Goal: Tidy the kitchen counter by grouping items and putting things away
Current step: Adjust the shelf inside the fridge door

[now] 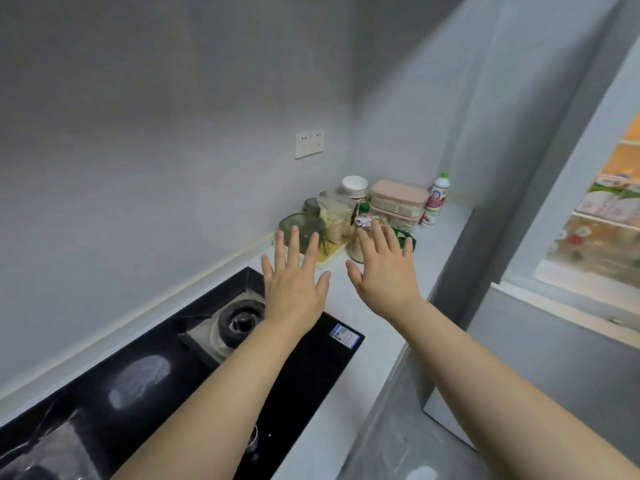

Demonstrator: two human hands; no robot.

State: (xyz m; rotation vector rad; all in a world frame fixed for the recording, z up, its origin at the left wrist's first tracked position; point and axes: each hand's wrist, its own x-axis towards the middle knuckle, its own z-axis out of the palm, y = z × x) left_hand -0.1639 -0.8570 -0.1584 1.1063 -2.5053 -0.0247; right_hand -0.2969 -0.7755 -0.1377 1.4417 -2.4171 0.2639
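Items (367,209) are found grouped at the counter's (446,220) far corner; left hand (294,282) and right hand (388,271) are held out, fingers spread, nothing gripped.

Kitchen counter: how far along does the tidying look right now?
Done: jars, a pink box and a white bottle already stand clustered at the far end of the counter. In hand: nothing; the left hand and right hand reach toward them, open and empty. Left: perhaps straightening the front jar.
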